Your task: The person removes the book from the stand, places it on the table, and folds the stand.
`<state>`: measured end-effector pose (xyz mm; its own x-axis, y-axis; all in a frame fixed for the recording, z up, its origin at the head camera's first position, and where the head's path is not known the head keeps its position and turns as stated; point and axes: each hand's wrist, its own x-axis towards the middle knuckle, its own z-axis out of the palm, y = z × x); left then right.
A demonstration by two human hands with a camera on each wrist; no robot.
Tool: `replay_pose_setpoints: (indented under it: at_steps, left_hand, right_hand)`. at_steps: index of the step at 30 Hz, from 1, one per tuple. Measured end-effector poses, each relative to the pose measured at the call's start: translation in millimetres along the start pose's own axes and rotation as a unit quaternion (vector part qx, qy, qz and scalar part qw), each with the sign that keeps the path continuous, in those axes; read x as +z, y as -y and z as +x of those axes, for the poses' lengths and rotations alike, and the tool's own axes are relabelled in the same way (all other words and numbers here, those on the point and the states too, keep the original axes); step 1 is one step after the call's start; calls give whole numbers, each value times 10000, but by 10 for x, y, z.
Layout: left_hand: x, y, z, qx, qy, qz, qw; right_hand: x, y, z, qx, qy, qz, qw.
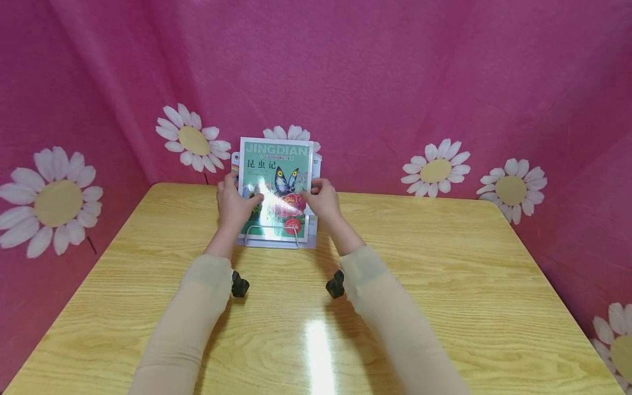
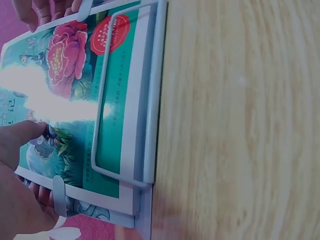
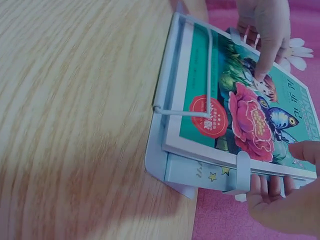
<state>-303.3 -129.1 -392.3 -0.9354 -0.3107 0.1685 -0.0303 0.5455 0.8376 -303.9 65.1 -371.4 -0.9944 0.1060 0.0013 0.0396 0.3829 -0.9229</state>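
Observation:
A green book [image 1: 269, 189] with a butterfly and a red flower on its cover leans upright on a pale book stand [image 2: 154, 100]. The stand's wire bar [image 3: 209, 60] crosses the lower cover, and small side clips [image 3: 243, 172] stand at the book's edges. My left hand [image 1: 234, 206] grips the book's left side, thumb pressed on the cover and fingers partly hidden behind. On the right side, my right hand [image 1: 323, 200] holds the edge, its thumb over the cover and its fingers curled behind.
The stand rests near the back edge of a wooden table [image 1: 434, 291]. Behind it hangs a pink curtain [image 1: 365, 82] printed with white daisies. A small black device [image 1: 240, 285] sits at the left wrist, and a similar black device [image 1: 335, 284] at the right.

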Motion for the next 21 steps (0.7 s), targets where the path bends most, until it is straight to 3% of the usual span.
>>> replay_pose_setpoints:
  at_steps: [7, 12, 21]
  left_hand:
    - [-13, 13, 8, 50, 72, 207, 9997]
    - [-76, -6, 20, 164, 307, 357, 9988]
    - [-125, 11, 64, 216, 644, 480, 9965]
  right_hand:
    - [-41, -26, -10, -417, -52, -540, 9977]
    - [-43, -79, 4, -778, -101, -863, 9932]
    - [-13, -168, 7, -968, -208, -952, 9905]
